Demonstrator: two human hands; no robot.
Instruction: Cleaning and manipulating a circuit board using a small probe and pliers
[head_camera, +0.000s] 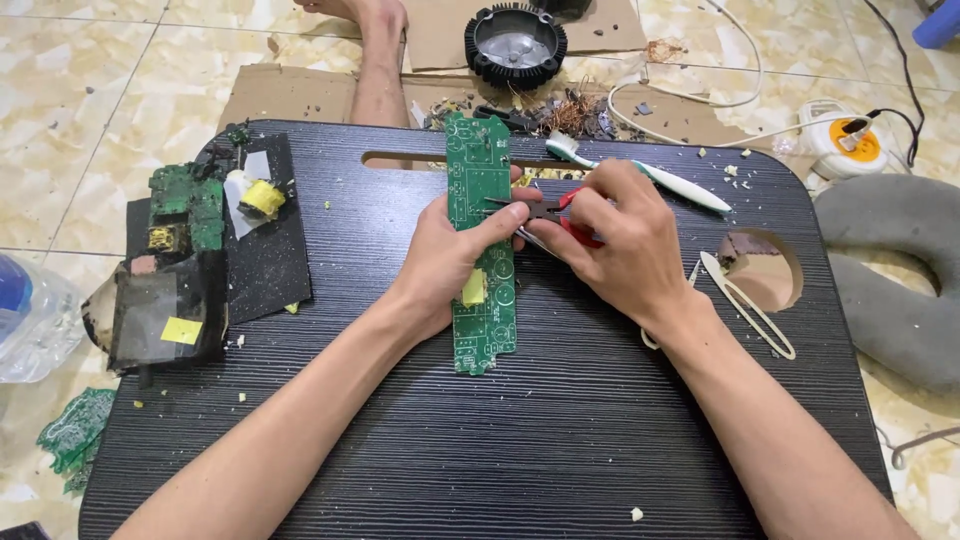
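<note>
A long green circuit board (480, 180) lies lengthwise on a black lap desk (520, 440). My left hand (445, 265) presses it down at its middle, thumb across the board. My right hand (620, 240) grips small red-handled cutters (548, 212), whose metal tips touch the board's right edge next to my left thumb. A white and green toothbrush (660, 175) lies just behind my right hand. A yellow component (473, 288) sits on the board below my left hand.
Stripped green boards and black casing pieces (190, 250) lie at the desk's left. White tweezers (750, 305) rest by a round cut-out (765, 270). Beyond the desk are a black finned heat sink (515, 45), wire scraps, white cable, a power strip (845, 135). A grey cushion (900, 270) lies right.
</note>
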